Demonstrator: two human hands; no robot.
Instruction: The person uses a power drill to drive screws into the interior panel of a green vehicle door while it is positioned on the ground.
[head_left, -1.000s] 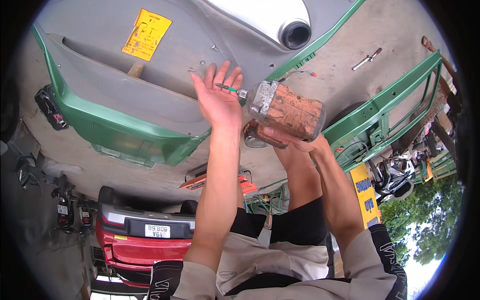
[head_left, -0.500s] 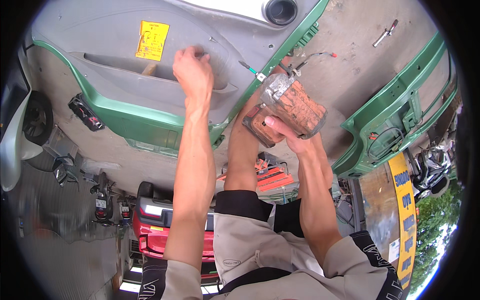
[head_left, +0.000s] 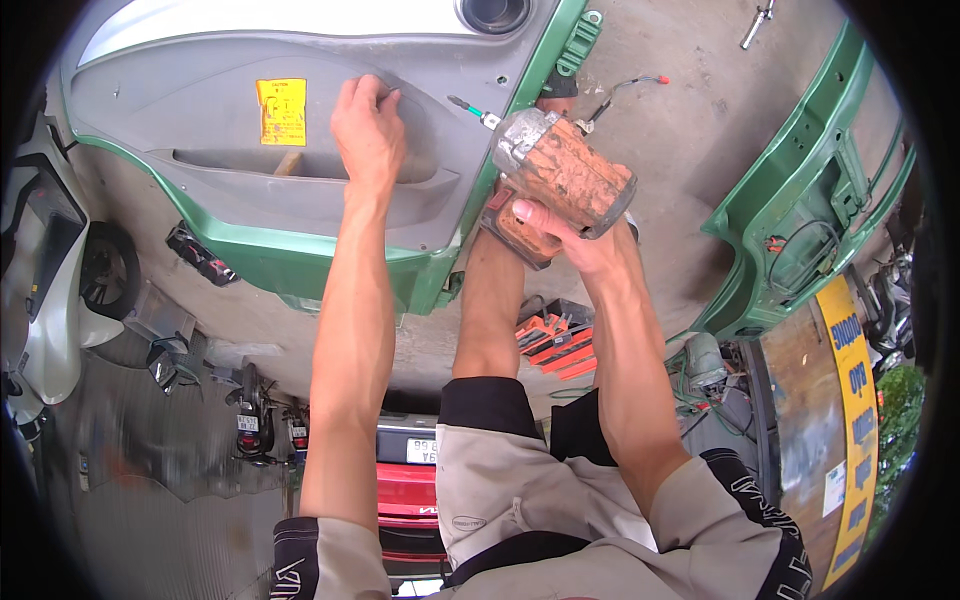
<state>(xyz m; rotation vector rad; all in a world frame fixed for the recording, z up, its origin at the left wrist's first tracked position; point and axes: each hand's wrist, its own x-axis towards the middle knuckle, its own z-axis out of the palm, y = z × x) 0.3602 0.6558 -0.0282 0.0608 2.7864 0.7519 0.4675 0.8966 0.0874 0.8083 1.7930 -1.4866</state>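
Note:
My left hand (head_left: 368, 135) rests at the grey inner panel (head_left: 330, 60) of a green vehicle door (head_left: 240, 235). Its thumb and fingertips are pinched together against the panel, and whatever is between them is too small to make out. In my right hand (head_left: 585, 245) is a worn orange cordless driver (head_left: 570, 165), gripped by its handle. A bit with a green band (head_left: 470, 110) sticks out of the driver toward the left hand, its tip over the panel and apart from the fingers. A yellow label (head_left: 282, 112) is left of my left hand.
A second green door (head_left: 770, 225) lies on the right. A ratchet-like tool (head_left: 757, 25) lies on the floor at the far right. An orange tool case (head_left: 555, 340) stands by my legs. Behind are a red car (head_left: 410, 490) and motorbikes (head_left: 250, 420).
The view has shifted. My left hand has moved farther up the panel with fingers still pinched. The driver in my right hand has also moved away from me, its bit closer over the panel.

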